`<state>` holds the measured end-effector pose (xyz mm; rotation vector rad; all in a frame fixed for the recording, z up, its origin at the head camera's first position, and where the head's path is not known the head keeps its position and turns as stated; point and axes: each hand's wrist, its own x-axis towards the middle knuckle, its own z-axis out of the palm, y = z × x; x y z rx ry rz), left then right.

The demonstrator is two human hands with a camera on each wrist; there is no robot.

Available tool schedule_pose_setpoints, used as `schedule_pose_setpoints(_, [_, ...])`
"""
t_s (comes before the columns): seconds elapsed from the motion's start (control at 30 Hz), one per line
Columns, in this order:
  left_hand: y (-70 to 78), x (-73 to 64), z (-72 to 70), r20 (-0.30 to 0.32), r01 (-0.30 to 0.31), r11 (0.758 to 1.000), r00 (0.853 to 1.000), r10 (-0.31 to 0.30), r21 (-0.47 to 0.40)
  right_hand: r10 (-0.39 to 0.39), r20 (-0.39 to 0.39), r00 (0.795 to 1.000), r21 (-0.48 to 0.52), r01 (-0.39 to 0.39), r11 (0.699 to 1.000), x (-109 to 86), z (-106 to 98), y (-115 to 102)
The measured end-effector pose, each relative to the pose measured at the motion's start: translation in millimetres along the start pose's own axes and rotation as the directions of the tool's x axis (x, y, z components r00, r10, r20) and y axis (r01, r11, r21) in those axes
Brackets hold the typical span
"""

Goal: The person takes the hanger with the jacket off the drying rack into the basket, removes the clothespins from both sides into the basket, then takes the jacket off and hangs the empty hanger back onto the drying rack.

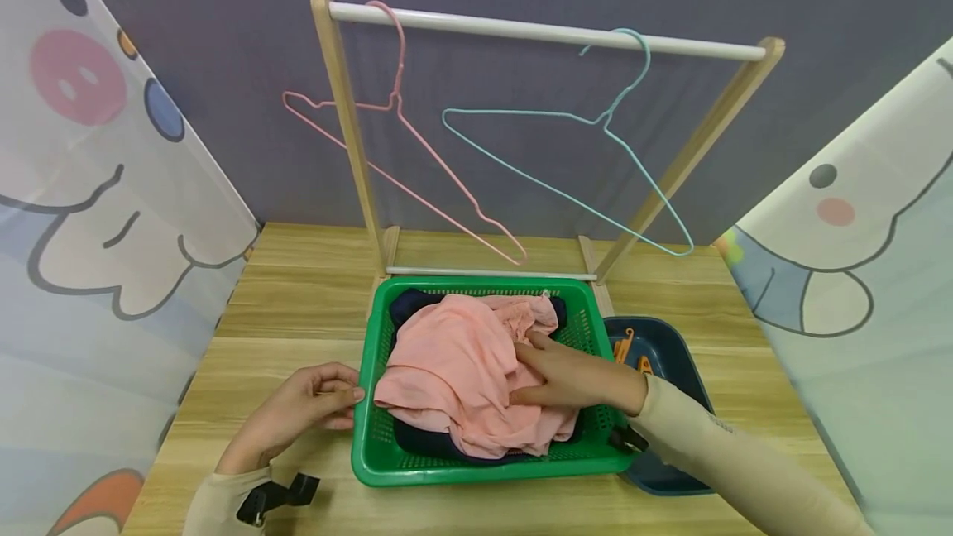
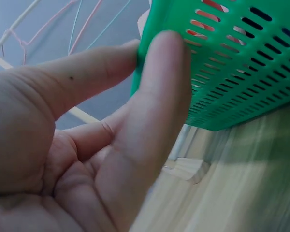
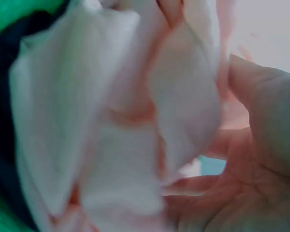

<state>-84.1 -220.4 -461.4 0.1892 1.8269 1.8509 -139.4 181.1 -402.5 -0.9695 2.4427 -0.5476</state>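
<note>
A green plastic basket [image 1: 491, 478] with slotted walls stands on the wooden table, holding a crumpled pink garment [image 1: 462, 354] on top of dark navy cloth [image 1: 424, 441]. At the basket's left rim, my left hand [image 1: 316, 399] pinches the edge between thumb and index finger; the left wrist view shows the finger on the outer wall. My right hand [image 1: 562, 375] reaches over the right rim and grips folds of the pink garment. In the right wrist view the thumb lies along the pink cloth [image 3: 125, 159], while the fingertips are hidden behind it.
Behind the basket stands a wooden rack with a white rail [image 1: 506, 26]. A pink hanger [image 1: 447, 168] and a light blue hanger [image 1: 551, 180] hang from it. A dark blue tray [image 1: 673, 354] with orange clips [image 1: 624, 346] sits right of the basket, partly under my right forearm.
</note>
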Motion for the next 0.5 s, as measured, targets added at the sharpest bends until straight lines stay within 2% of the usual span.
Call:
schedule_pose_setpoints(0.13, [6.3,-3.3,4.2,-0.104,0.021,0.991,0.995,-0.007,0.129,0.064,-0.056,0.996,0.014,-0.063,0.998,-13.5,-7,-5])
schedule_pose_setpoints(0.2, [10.2,-5.0,8.2,-0.17,0.033,0.968,0.985,0.01,0.249,0.091,-0.085,0.992,0.024,-0.089,0.996,-20.6,-9,-7])
schedule_pose_setpoints(0.27, [14.1,-6.6,12.0,-0.222,0.052,0.924,0.974,0.036,0.378,0.104,-0.117,0.988,0.034,-0.101,0.994,-26.6,-11,-8])
schedule_pose_setpoints(0.33, [18.0,-7.7,15.4,-0.267,0.087,0.867,0.962,0.055,0.49,0.099,-0.143,0.985,0.036,-0.095,0.995,-31.2,-10,-9])
schedule_pose_setpoints(0.5, [28.6,-9.7,23.5,-0.297,0.116,0.77,0.95,0.099,0.627,0.088,-0.209,0.974,-0.003,-0.091,0.996,-38.8,-7,-11])
